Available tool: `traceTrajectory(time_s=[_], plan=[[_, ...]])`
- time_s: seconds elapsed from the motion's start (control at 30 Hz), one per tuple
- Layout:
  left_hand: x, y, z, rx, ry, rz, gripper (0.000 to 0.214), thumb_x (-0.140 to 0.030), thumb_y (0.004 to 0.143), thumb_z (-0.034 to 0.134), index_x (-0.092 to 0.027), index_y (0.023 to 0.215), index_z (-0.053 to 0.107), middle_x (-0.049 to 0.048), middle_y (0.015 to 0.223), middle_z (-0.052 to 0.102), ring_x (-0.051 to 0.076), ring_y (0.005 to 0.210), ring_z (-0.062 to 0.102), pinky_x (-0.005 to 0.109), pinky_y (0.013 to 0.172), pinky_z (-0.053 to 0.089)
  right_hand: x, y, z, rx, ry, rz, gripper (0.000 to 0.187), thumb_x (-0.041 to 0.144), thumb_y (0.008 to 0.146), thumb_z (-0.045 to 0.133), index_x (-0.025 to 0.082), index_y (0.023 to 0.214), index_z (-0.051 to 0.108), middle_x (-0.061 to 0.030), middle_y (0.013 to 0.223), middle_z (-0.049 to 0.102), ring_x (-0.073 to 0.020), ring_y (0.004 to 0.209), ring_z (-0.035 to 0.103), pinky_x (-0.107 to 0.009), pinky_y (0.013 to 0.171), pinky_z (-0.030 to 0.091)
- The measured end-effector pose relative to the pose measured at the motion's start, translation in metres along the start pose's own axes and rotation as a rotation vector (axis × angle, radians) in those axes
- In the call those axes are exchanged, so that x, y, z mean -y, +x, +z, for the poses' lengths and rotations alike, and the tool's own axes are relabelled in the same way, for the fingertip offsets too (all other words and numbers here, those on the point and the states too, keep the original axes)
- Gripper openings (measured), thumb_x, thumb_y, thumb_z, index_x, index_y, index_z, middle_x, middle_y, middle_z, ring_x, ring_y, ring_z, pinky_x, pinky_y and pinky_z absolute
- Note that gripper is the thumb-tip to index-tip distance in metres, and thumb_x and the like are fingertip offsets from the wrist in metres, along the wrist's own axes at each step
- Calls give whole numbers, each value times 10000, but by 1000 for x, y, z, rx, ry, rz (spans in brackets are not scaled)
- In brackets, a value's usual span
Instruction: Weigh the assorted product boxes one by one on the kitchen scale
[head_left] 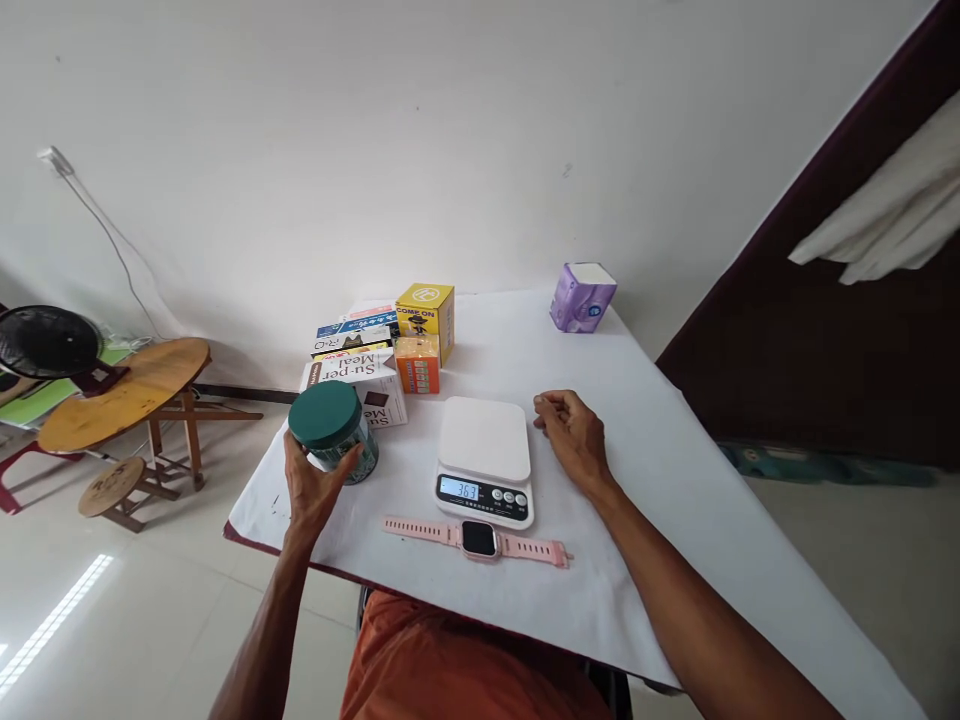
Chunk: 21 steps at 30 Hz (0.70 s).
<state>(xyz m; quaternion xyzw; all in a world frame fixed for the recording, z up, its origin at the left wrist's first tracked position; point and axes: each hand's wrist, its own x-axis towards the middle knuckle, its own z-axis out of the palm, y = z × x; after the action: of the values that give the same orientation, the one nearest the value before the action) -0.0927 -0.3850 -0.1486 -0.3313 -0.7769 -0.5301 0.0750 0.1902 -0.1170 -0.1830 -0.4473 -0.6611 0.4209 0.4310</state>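
My left hand point(313, 490) is wrapped round a jar with a dark green lid point(325, 414), at the left part of the table. Beside a white digital kitchen scale point(484, 440), my right hand point(574, 435) rests with its fingers curled in and nothing showing in them. The scale's plate bears nothing, and its lit display appears to read 363. In front of the scale a pink smartwatch point(478, 540) lies flat, its strap stretched out to both sides and its screen dark.
Behind the jar stand several boxes: a white one point(386, 385), a yellow one point(442, 320) and an orange one point(418, 365). A purple tissue pack point(583, 298) sits at the table's back right. To the left are a wooden table point(165, 365), a black fan point(49, 342) and a stool point(112, 487).
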Motion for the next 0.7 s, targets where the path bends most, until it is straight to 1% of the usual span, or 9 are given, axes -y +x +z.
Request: traceTrajectory(time_s=[0.2, 0.3, 0.4, 0.47, 0.53, 0.57, 0.63, 0.67, 0.7], plan=[[6, 6, -7, 82, -21, 1, 931, -582, 671, 926, -177, 1391, 497, 134, 1270, 632, 310, 1191, 650, 469, 1047, 558, -1, -2, 1, -13, 68, 36, 513, 723, 841, 658, 226, 968, 647, -41, 863, 709, -213, 751, 699, -376, 712, 578], [6, 6, -8, 92, -25, 19, 974, -594, 660, 926, -178, 1421, 481, 142, 1326, 603, 328, 1263, 611, 509, 1116, 523, 0, 11, -5, -27, 124, 86, 533, 722, 802, 685, 224, 984, 627, -42, 895, 693, -212, 788, 697, -348, 658, 576], [3, 2, -7, 92, -7, -42, 1136, -584, 591, 953, -179, 1509, 421, 178, 1465, 510, 380, 1355, 550, 583, 1183, 459, 3, 46, -18, -92, 46, 47, 541, 669, 789, 712, 224, 1073, 593, -71, 1021, 687, -242, 912, 693, -388, 727, 601], [-1, -6, -8, 106, 8, -99, 1234, -572, 569, 957, -186, 1576, 359, 208, 1562, 410, 414, 1397, 516, 619, 1181, 455, 7, 79, -27, -192, -61, 46, 549, 591, 777, 745, 219, 1135, 560, -95, 1127, 664, -265, 1023, 674, -453, 891, 597], [-2, -17, -10, 90, 30, -93, 1252, -560, 613, 935, -201, 1630, 300, 214, 1601, 351, 426, 1415, 500, 643, 1161, 470, 10, 114, -32, -289, -166, 62, 650, 524, 734, 805, 201, 1229, 533, -137, 1269, 607, -310, 1210, 615, -495, 1072, 521], [-2, -24, -12, 43, 55, -40, 1239, -551, 643, 920, -203, 1645, 281, 213, 1600, 345, 432, 1432, 479, 651, 1154, 472, 11, 131, -34, -327, -199, 84, 728, 507, 710, 832, 186, 1279, 513, -167, 1340, 568, -341, 1307, 560, -507, 1140, 469], [-1, -41, -15, -119, 143, 152, 1206, -526, 674, 910, -188, 1650, 288, 215, 1562, 377, 451, 1457, 429, 668, 1141, 470, 12, 159, -33, -379, -243, 140, 875, 493, 662, 880, 147, 1355, 474, -224, 1441, 485, -391, 1435, 446, -515, 1226, 374], [-1, -51, -16, -189, 190, 260, 1163, -507, 682, 910, -181, 1633, 324, 211, 1513, 427, 451, 1427, 448, 677, 1128, 471, 13, 171, -31, -393, -256, 163, 929, 488, 639, 901, 134, 1375, 459, -241, 1466, 456, -408, 1469, 404, -517, 1247, 343], [-2, -60, -15, -207, 225, 351, 1082, -485, 703, 904, -183, 1600, 380, 199, 1441, 493, 436, 1350, 509, 678, 1103, 483, 13, 181, -29, -403, -264, 181, 964, 482, 616, 918, 131, 1384, 452, -250, 1478, 440, -418, 1486, 377, -519, 1257, 327]])
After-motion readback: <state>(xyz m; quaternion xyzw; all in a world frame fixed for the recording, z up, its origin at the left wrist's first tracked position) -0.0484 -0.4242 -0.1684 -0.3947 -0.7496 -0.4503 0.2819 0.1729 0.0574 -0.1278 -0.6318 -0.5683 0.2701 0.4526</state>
